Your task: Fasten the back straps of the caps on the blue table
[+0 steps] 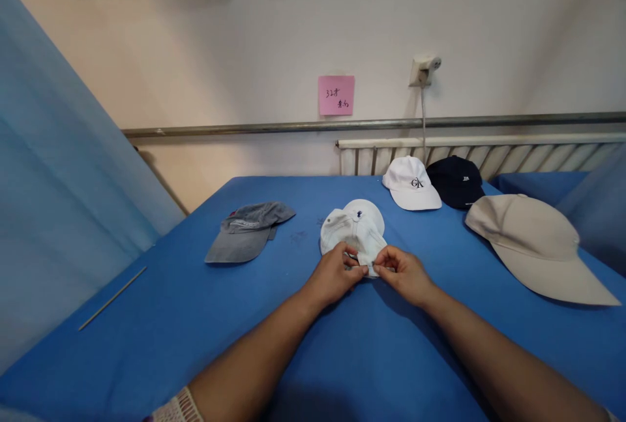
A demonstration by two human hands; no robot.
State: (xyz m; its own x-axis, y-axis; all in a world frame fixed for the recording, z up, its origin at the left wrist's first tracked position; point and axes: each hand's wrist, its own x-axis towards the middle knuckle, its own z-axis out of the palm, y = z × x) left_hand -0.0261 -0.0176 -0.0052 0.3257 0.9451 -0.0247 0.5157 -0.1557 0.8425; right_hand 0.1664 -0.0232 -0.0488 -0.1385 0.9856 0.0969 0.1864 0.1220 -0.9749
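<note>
A pale, nearly white baseball cap with a small dark emblem lies in the middle of the blue-covered table, its brim pointing away from me. At the cap's near edge, my left hand pinches the fabric with thumb and fingers. Close beside it on the right, my right hand is closed on the same edge, near the back strap. The fingertips hide the exact part of the strap that they hold.
A grey cap sits to the left, with a thin stick near the table's left edge. At right are a white cap, a black cap and a large beige cap. A radiator stands behind.
</note>
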